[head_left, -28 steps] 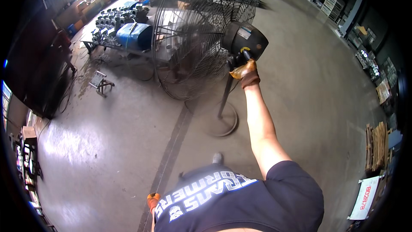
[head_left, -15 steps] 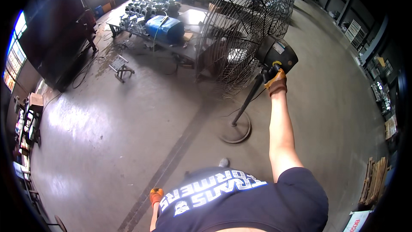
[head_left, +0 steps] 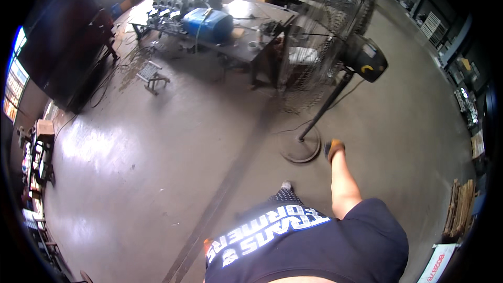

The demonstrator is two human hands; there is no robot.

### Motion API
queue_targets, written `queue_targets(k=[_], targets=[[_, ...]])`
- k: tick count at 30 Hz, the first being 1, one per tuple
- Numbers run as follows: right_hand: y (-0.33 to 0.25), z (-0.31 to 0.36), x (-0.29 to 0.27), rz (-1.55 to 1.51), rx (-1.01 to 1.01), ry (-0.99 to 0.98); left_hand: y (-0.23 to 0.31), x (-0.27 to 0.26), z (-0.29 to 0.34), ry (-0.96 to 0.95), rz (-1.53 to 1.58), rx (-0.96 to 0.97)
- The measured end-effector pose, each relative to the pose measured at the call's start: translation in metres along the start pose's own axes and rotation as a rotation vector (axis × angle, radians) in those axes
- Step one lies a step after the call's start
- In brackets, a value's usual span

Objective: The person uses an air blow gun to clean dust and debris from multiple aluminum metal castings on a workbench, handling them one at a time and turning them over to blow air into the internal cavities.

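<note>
A large black pedestal fan [head_left: 370,57] stands ahead of me to the right, its wire cage turned toward the workbench and its round base on the floor. Apart from the fan, my right hand [head_left: 334,148] hangs low near the base, in an orange and dark work glove. Its fingers are blurred and folded out of sight, so their state is unclear. Only an orange sliver of my gloved left hand [head_left: 208,243] shows beside my dark shirt; the shirt hides its fingers.
Beyond the floor stands a workbench [head_left: 242,52] bearing a blue drum [head_left: 208,25] and several metal castings [head_left: 181,1]. A small stool [head_left: 152,75] is left of it. Cables trail by a big dark panel [head_left: 63,47]. Stacked wood strips [head_left: 459,207] and a white box [head_left: 439,263] lie at right.
My right hand has let go of the fan's motor housing and dropped toward me. The fan appears farther right in view. My left hand has slipped mostly behind my shirt.
</note>
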State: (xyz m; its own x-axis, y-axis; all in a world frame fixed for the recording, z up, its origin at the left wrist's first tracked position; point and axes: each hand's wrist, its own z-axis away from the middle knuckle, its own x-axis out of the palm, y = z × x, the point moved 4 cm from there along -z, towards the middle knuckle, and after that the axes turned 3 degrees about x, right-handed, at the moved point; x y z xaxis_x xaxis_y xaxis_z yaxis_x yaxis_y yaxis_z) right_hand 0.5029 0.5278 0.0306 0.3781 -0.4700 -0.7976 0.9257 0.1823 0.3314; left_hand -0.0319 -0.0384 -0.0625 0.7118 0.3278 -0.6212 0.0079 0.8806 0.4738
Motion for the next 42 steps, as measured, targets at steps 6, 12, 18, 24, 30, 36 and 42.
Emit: queue_targets(k=[6,12,18,24,30,36,42], targets=[[-0.143,0.083,0.098,0.294,-0.391,-0.224,0.069,-0.032,-0.064,-0.108,-0.042,0.048],[-0.246,0.021,0.006,-0.098,-0.223,-0.426,0.199,-0.039,-0.157,-0.111,0.147,0.187],[-0.371,-0.051,-0.131,-0.384,-0.140,-0.329,0.273,-0.099,-0.250,-0.178,-0.118,0.331],[-0.451,-0.119,-0.231,-0.297,-0.208,-0.308,0.330,-0.177,-0.314,-0.115,0.321,0.095],[-0.530,-0.186,-0.285,-0.116,-0.399,-0.230,0.306,-0.244,-0.428,-0.133,0.084,0.074],[-0.589,-0.166,-0.319,-0.719,0.035,-0.619,0.411,-0.342,-0.573,-0.206,-0.043,0.198],[-0.631,-0.195,-0.362,-0.935,0.273,-0.600,0.596,-0.375,-0.688,-0.172,0.250,0.124]])
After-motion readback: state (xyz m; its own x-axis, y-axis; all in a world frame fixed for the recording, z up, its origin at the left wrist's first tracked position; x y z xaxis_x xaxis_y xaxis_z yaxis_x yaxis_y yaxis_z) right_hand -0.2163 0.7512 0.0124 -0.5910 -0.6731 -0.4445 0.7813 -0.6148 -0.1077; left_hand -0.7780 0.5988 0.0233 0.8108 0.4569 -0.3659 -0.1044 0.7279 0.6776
